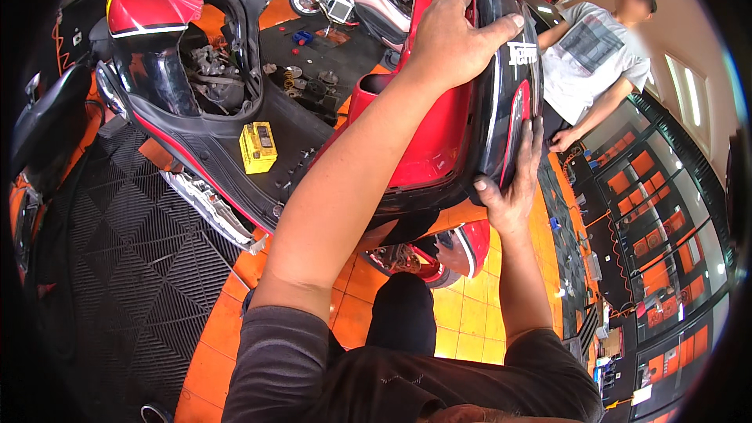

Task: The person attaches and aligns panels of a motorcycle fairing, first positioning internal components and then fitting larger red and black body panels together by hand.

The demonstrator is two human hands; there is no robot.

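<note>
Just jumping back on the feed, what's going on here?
A person has both hands on a glossy black panel against red scooter bodywork: the left hand grips it higher up, the right hand lower down. On the black footboard sit a yellow box and small loose pieces. Another person in a light T-shirt stands beyond, to the right.

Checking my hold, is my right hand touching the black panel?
Touching. The head view shows your right hand, fingers laid along the side of the black panel.
</note>
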